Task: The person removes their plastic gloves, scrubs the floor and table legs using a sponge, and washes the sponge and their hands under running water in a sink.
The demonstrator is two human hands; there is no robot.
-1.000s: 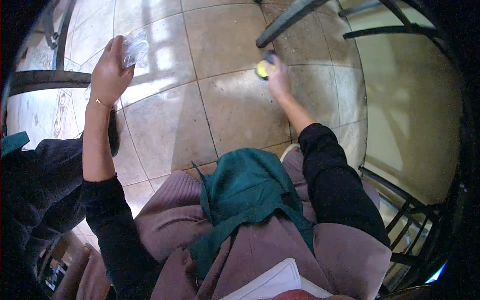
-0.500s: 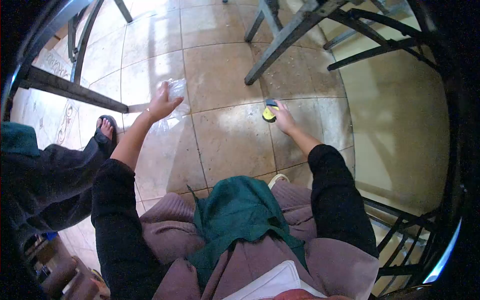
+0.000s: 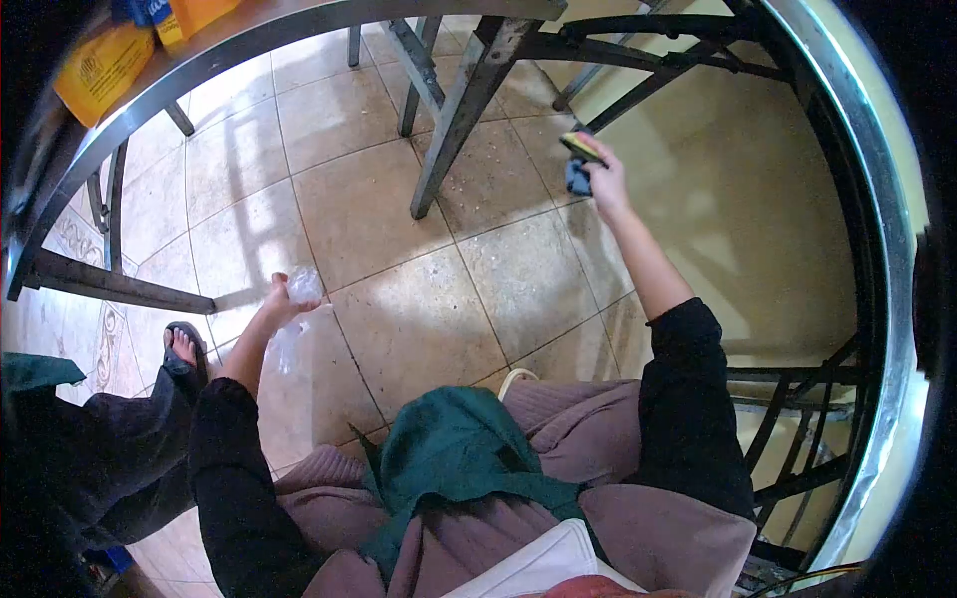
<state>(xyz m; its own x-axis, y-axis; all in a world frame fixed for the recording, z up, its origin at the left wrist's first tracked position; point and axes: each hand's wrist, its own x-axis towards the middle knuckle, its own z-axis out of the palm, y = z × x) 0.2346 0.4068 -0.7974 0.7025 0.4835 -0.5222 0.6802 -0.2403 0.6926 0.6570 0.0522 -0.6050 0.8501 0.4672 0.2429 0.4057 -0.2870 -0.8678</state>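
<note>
My left hand [image 3: 286,302] holds a crumpled clear plastic bag [image 3: 304,286] above the tiled floor, with part of the plastic hanging below the fingers. On the right, my right hand [image 3: 608,181] grips a small yellow, black and grey-blue object [image 3: 580,159] near the wall; its exact kind cannot be made out. Small crumbs are scattered over the floor tiles [image 3: 409,309] between and beyond the hands.
A metal table frame [image 3: 464,115] stands ahead, with dark bars by the wall [image 3: 758,229] at right. Yellow packets [image 3: 105,70] lie on a tabletop at upper left. Another person's sandaled foot [image 3: 183,344] is left of my left hand.
My right hand has lifted the yellow and black object up and right, turning it. My left hand, with the plastic bag, sits lower and further left. The view has shifted, showing more tabletop.
</note>
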